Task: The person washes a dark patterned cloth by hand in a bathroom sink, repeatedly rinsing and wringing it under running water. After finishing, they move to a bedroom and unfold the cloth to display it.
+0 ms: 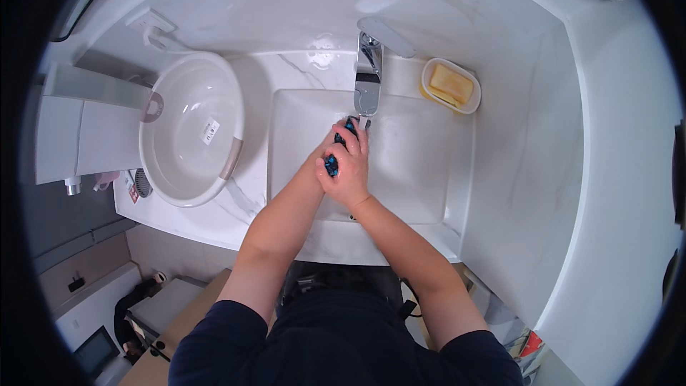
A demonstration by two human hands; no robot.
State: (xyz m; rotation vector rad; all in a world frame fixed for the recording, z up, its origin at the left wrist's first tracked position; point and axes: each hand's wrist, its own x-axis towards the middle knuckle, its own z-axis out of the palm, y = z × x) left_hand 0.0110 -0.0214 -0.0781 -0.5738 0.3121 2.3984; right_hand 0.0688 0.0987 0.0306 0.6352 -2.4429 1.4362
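Observation:
My right hand (348, 171) is closed on a small black-and-blue item (331, 165), perhaps cloth, just below the spout of the chrome faucet (366, 89). My left hand (331, 135) is behind it at the same item, its fingers mostly hidden by the right hand. Both are over the white rectangular sink (411, 171), and the right hand's fingertips reach up close to the spout.
A large white basin (164, 164) rests on the marbled counter (254, 207) at left, beside a plugged-in socket (150, 25) and white cabinet (107, 136). A dish with a yellow sponge or soap (450, 86) sits behind the sink. Walls (522, 136) bound the right and back.

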